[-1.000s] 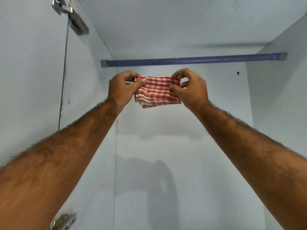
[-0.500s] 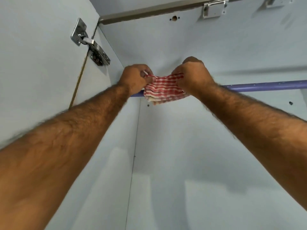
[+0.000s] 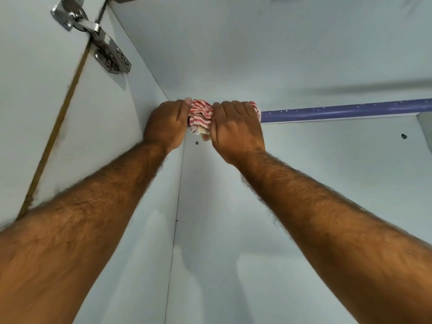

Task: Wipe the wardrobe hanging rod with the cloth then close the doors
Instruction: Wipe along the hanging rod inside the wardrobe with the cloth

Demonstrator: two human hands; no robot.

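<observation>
A blue-purple hanging rod (image 3: 339, 111) runs across the top of the pale wardrobe interior. A red-and-white checked cloth (image 3: 201, 114) is bunched around the rod's left end, close to the left side wall. My left hand (image 3: 167, 123) grips the cloth's left part and my right hand (image 3: 236, 127) grips its right part, both wrapped over the rod from the front. The rod's left end and its bracket are hidden behind the hands and cloth.
The left door (image 3: 35, 101) stands open, with a metal hinge (image 3: 93, 36) at its top. The wardrobe ceiling (image 3: 257, 43), back wall (image 3: 304, 206) and left wall (image 3: 131, 141) close in around the hands. A small hole (image 3: 404, 136) marks the back wall.
Both hands lifted the cloth from below the rod up onto its left end and wrapped it round. The view tilted upward, so the rod sits lower in frame.
</observation>
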